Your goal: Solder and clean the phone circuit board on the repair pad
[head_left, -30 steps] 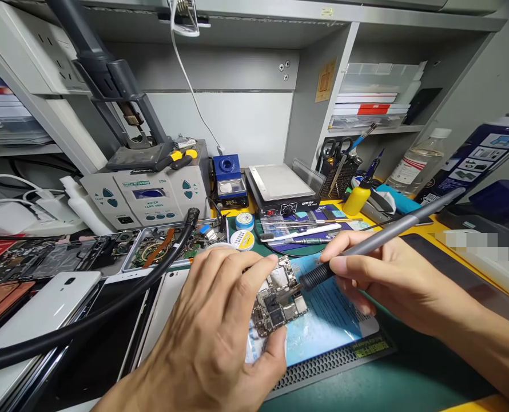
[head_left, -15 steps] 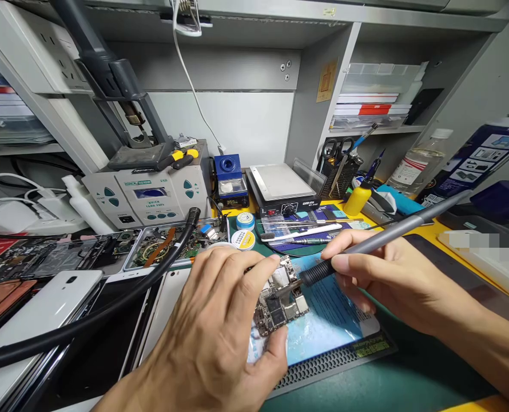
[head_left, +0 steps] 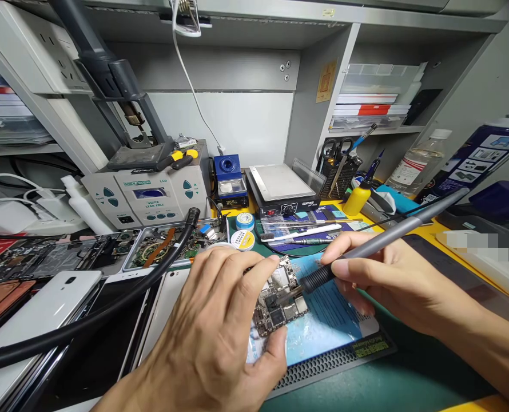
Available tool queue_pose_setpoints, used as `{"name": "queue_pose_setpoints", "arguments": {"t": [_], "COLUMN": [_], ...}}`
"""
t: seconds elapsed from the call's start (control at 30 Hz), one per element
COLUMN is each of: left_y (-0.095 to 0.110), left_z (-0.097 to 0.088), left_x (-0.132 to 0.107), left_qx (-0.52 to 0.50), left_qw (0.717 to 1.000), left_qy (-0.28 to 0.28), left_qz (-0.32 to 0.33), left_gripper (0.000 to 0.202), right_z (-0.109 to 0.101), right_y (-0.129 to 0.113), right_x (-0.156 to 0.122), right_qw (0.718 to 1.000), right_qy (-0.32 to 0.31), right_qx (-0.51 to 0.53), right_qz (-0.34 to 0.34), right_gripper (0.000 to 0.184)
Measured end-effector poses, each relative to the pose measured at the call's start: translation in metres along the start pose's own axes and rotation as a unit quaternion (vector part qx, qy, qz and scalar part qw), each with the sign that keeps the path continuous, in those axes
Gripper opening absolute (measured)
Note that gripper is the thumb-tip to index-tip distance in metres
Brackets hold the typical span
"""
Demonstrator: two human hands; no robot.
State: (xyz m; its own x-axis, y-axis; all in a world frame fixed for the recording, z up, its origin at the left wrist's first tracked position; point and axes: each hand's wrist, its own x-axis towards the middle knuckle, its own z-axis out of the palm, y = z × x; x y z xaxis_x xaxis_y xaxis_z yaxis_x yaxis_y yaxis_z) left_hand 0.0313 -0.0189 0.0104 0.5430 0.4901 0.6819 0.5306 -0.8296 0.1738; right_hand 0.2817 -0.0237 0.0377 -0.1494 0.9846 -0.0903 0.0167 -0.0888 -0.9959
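A small phone circuit board (head_left: 280, 303) lies on a blue work pad (head_left: 327, 323) at the centre of the bench. My left hand (head_left: 211, 337) pinches the board between index finger and thumb, holding it at its left edges. My right hand (head_left: 387, 280) grips a grey soldering iron (head_left: 383, 240) like a pen, its dark tip resting on the middle of the board. The iron's handle runs up and to the right over my fingers.
A thick black hose (head_left: 108, 309) crosses the left side over white phones (head_left: 44, 315). Behind stand a grey rework station (head_left: 147, 197), a blue solder station (head_left: 231, 183), a black hot plate (head_left: 282, 189), flux tins (head_left: 242, 240), a yellow bottle (head_left: 357, 197) and a tool cup (head_left: 338, 171).
The iron's tip has shifted slightly on the board; both hands stay almost where they were.
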Motion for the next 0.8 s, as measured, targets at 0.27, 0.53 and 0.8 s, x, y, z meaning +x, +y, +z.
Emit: {"name": "queue_pose_setpoints", "arguments": {"t": [0.27,0.53,0.8], "left_y": [-0.0001,0.0027,0.0031], "left_z": [0.0022,0.0031,0.0032], "left_x": [0.0017,0.0016,0.0026], "left_qx": [0.004,0.001,0.008], "left_qw": [1.000,1.000,1.000], "left_qy": [0.010,0.022,0.022], "left_qz": [0.003,-0.010,-0.012], "left_gripper": [0.061,0.059,0.058], "right_z": [-0.0022,-0.0020,-0.0026], "right_y": [0.0032,0.0028,0.0027], "right_x": [-0.0002,0.0007,-0.0007], "right_qw": [1.000,1.000,1.000], "right_qy": [-0.010,-0.008,-0.003], "right_qx": [0.006,0.007,0.020], "right_qz": [-0.010,-0.006,-0.004], "right_gripper": [0.013,0.012,0.010]}}
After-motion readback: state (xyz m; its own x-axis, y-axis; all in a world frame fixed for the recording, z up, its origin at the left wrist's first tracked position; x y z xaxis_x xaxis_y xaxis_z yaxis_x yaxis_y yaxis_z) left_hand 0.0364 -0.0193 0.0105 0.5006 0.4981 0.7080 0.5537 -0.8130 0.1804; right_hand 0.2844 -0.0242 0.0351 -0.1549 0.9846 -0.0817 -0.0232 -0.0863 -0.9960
